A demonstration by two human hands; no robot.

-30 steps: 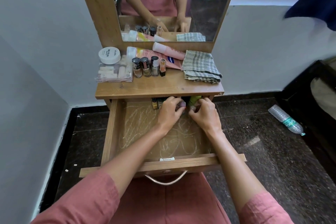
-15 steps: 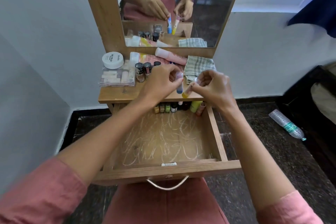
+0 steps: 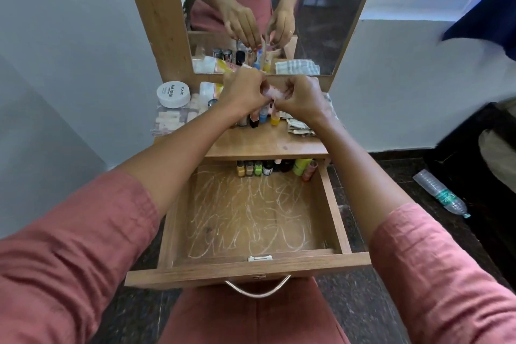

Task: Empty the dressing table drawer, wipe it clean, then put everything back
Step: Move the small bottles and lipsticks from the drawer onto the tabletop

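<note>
Since half a second ago the open drawer (image 3: 223, 268), lower centre, keeps a row of leftover bottles (image 3: 262, 169) at its back wall, while both hands have moved up over the tabletop (image 3: 265, 142), upper centre. The left hand (image 3: 245, 92) pinches the cap of a blue bottle (image 3: 263, 117) and the right hand (image 3: 303, 99) a yellow bottle (image 3: 275, 120) by its cap, each bottle upright just below its fingers, at or barely above the wood. They look small, light, rigid, slick-sided and probably breakable, so the cap is the sensible hold.
</note>
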